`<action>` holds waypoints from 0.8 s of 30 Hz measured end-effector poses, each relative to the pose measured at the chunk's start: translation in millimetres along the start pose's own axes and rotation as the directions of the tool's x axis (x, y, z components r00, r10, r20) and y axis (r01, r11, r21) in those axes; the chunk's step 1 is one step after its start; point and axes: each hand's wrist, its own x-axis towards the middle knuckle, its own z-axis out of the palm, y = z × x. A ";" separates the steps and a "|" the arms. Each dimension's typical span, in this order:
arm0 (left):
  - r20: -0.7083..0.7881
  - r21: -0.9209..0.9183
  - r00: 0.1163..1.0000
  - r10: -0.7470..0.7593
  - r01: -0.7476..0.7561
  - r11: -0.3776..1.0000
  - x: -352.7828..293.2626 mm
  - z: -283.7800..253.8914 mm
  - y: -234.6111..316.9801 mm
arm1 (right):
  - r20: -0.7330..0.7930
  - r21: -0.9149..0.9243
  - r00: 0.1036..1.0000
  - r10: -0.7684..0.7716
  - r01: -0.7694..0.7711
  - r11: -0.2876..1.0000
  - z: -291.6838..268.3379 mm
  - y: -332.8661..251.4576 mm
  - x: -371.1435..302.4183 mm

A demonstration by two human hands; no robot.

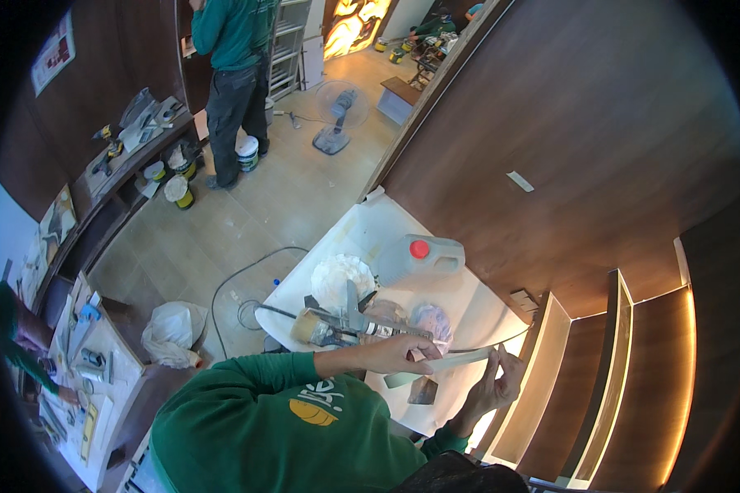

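Observation:
A thin pale strip point(460, 358) stretches between my hands above a white work surface point(337, 238). My left hand point(401, 353) pinches it near one end, and a short pale piece shows below that hand. My right hand point(501, 380) has the other end between its fingertips, beside the shelf's edge. Close to my left hand lie a grey power tool point(358, 316) with a cord and a wide brush-like tool point(307, 327). A crumpled plastic bag point(432, 322) sits just beyond the strip. Below the strip is a small dark square piece point(423, 391).
A grey jug with a red cap point(420, 249) and a white crumpled heap point(343, 279) stand on the work surface. Lit shelves point(543, 374) rise at right. A cable point(215, 304) crosses the floor near a fan point(334, 135). A person point(237, 74) stands far left beside buckets point(247, 152).

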 end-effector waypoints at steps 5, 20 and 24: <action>0.043 0.072 0.994 0.099 -0.102 0.992 4.0 -6.8 -28.6 | 0.002 -0.064 1.000 -0.027 0.027 0.998 6.4 -20.6 -1.1; -0.282 0.126 0.955 0.093 -0.060 0.990 81.7 35.3 -61.9 | 0.119 -0.150 0.993 -0.021 0.039 0.988 -19.3 11.6 30.8; -0.269 -0.230 0.963 0.011 -0.076 0.970 112.8 53.7 -61.5 | 0.132 -0.089 0.990 0.058 -0.047 0.995 -23.8 49.2 57.7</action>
